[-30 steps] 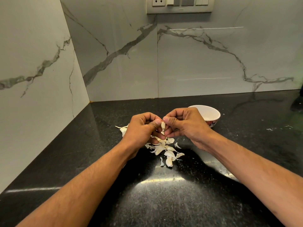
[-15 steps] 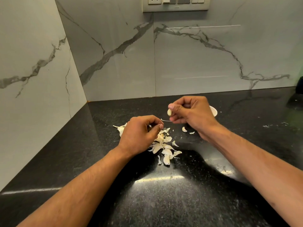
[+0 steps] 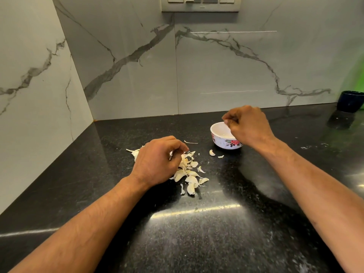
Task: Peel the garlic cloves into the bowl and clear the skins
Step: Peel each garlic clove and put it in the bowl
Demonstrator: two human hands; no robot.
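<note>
A pile of garlic cloves and papery skins [image 3: 189,174] lies on the black counter [image 3: 197,233]. My left hand [image 3: 157,162] hovers over the pile's left side with its fingers curled down onto it; what they hold is hidden. The white floral bowl [image 3: 218,134] stands to the right of the pile. My right hand [image 3: 246,127] is above the bowl's rim, thumb and fingertips pinched together over the opening. The clove it carried is hidden by the fingers. A loose clove [image 3: 212,152] and a skin strip [image 3: 190,142] lie between pile and bowl.
Marble walls meet in a corner at the back left. A dark cup [image 3: 350,101] stands at the far right by the back wall. A switch panel [image 3: 201,3] sits high on the wall.
My right hand pulled a clove away from the left hand and carried it right and back to above the bowl. The left hand dropped onto the pile.
</note>
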